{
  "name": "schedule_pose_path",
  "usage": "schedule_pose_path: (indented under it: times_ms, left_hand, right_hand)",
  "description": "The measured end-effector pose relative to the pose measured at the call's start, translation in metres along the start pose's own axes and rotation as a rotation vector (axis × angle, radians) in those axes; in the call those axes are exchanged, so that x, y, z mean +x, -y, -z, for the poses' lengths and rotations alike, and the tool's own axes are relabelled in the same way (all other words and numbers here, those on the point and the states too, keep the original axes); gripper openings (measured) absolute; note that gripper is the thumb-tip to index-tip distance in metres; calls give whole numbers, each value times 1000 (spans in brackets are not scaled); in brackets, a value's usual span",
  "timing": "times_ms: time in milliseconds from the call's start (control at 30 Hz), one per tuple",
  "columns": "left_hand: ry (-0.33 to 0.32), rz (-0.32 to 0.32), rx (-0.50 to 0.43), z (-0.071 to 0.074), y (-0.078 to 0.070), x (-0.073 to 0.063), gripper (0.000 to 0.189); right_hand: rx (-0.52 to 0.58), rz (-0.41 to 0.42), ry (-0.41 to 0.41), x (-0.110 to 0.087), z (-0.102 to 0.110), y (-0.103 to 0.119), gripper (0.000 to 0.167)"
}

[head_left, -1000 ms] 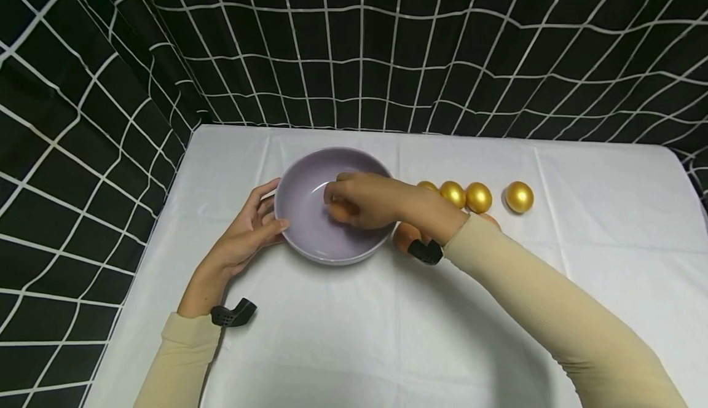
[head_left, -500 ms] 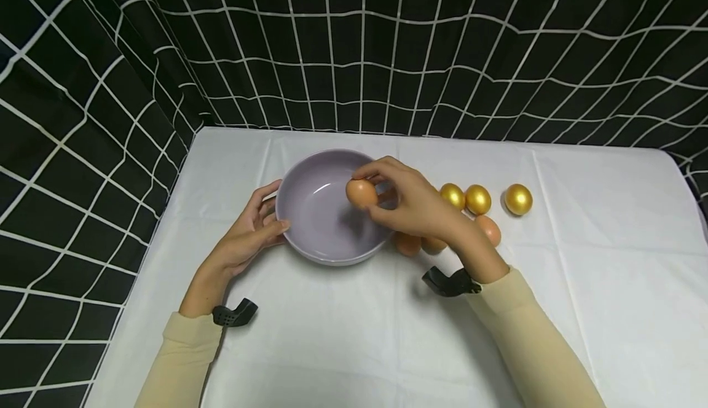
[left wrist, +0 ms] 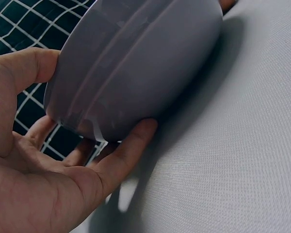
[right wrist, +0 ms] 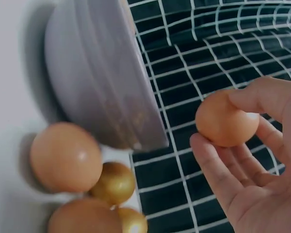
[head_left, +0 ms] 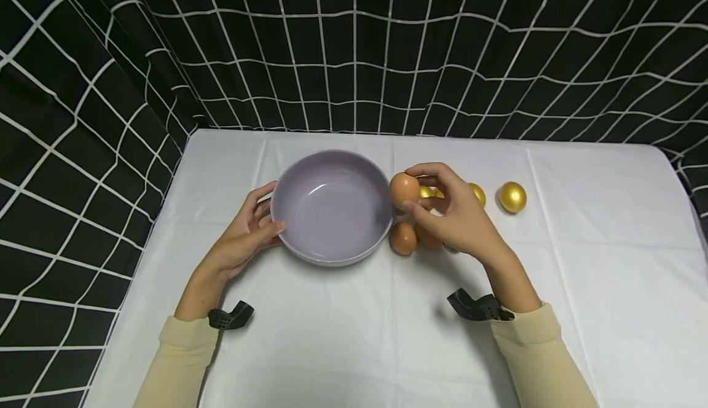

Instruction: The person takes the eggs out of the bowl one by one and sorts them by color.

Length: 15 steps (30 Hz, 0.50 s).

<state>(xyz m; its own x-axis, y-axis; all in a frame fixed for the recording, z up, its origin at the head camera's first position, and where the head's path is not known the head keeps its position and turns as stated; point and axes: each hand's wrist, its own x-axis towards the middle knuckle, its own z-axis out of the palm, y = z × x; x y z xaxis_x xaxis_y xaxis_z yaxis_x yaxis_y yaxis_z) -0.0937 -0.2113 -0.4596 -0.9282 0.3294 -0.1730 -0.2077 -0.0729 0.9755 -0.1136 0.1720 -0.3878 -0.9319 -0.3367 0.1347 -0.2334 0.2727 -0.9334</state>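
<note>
A lavender bowl [head_left: 332,211] stands on the white-covered table, its inside bare. My left hand [head_left: 246,233] grips its left rim, thumb over the edge and fingers spread along the outer wall, as the left wrist view shows. Just off the bowl's right rim, my right hand [head_left: 450,211] pinches a brown egg [head_left: 404,190] between thumb and fingertips. In the right wrist view this egg [right wrist: 226,118] is held up above the rim's height. Below the hand, more brown eggs [head_left: 403,239] lie beside the bowl, partly covered by the hand.
Several golden eggs sit right of the bowl, some behind my right hand; one golden egg [head_left: 512,197] lies apart farther right. A black net-patterned curtain [head_left: 354,51] rises behind the table's back edge and along the left side.
My right hand has lifted the brown egg out of the bowl and carried it right, past the rim. The left hand keeps its grip on the bowl.
</note>
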Motion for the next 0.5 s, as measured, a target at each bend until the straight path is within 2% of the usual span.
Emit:
schedule_pose_path:
  times_ms: [133, 433, 500]
  left_hand:
    - [-5, -2, 2, 0, 0, 0, 83]
    - [-2, 1, 3, 1, 1, 0, 84]
    - [-4, 7, 6, 1, 1, 0, 84]
  right_hand:
    - [8, 24, -53, -15, 11, -10, 47]
    - [69, 5, -162, -49, 43, -28, 49]
    - [53, -8, -197, -55, 50, -30, 49]
